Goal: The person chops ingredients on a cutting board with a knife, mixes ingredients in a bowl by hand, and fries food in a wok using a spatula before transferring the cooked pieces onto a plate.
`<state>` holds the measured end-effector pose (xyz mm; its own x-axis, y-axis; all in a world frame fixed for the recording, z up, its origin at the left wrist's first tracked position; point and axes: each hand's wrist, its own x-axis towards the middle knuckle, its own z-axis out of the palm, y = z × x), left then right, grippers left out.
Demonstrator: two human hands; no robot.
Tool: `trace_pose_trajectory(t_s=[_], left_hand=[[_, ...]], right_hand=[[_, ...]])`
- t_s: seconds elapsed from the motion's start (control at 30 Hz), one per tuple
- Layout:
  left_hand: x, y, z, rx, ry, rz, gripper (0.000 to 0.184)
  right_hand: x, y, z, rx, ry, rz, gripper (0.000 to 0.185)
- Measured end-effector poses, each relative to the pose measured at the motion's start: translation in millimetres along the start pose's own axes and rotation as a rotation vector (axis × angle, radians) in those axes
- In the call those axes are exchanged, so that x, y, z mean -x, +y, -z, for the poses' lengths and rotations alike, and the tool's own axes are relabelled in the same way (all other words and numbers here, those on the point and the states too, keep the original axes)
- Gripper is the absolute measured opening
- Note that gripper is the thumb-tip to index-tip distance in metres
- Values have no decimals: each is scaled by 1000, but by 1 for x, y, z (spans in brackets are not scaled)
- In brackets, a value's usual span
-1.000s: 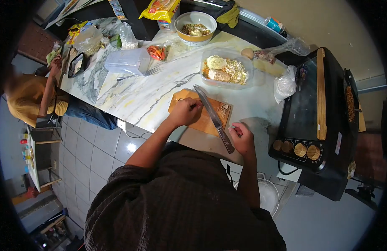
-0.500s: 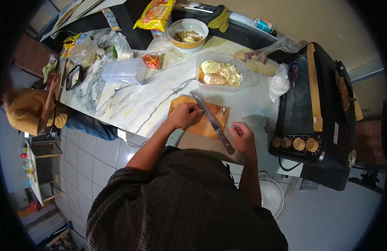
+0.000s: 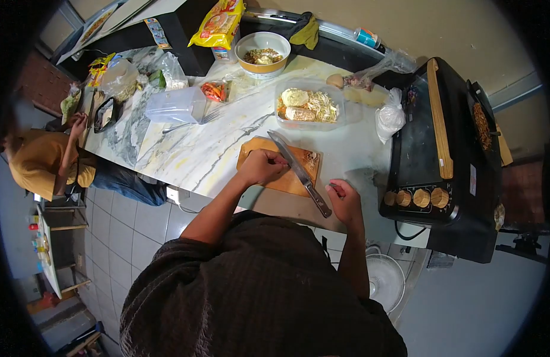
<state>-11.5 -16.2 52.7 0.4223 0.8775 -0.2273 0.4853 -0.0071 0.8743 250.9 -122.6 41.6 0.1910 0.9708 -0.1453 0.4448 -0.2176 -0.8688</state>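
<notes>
A wooden cutting board (image 3: 299, 188) lies at the counter's near edge, with small pale scraps (image 3: 312, 159) on its right part. Across it rests a knife (image 3: 301, 172), blade tip toward the back, dark handle over the board's near right edge. My left hand (image 3: 264, 167) is closed above the board, left of the blade; anything between its fingers is too small to name. To the right of the handle, my right hand (image 3: 344, 199) has its fingers curled in, and whatever they hold is hidden. Beyond the board sits a clear container (image 3: 340, 119) of sprouts, cabbage and other vegetables.
A black griddle (image 3: 415, 140) stands on the right, beside a tied white bag (image 3: 390, 116). Toward the back are a bowl (image 3: 263, 66), a yellow packet (image 3: 220, 25), bagged red peppers (image 3: 214, 91) and an empty plastic box (image 3: 177, 106). Another person (image 3: 43, 157) is at the far left.
The view has shifted slightly, so the counter items appear a little lower and farther left. My hands keep nearly the same places, and the knife still lies on the board.
</notes>
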Motion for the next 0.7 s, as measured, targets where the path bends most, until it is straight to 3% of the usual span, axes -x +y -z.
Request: trace_pose_trajectory(t_s=[0.23,0.4,0.47,0.53,0.57,0.63,0.7], left_hand=[[7,-4,-1,21,16,112,20],[8,-17,0,12,-40,144,22],[7,-19,10,331,-145,99,20],[8,-22,52,720,-228,-20,25],[9,-10,65,723,-226,-22,25],[19,27,96,1301,-210,-520,47],[21,30,97,1584,-180,-796,60]], right_hand=[[8,1,0,34,-36,-21,33],[13,-1,-2,13,-16,-38,27],[14,-2,-2,35,-19,-30,27],[12,0,-2,55,-27,-46,33],[12,-2,-1,59,-28,-44,33],[14,-8,-1,37,-29,-33,33],[15,-7,-1,16,-45,-46,33]])
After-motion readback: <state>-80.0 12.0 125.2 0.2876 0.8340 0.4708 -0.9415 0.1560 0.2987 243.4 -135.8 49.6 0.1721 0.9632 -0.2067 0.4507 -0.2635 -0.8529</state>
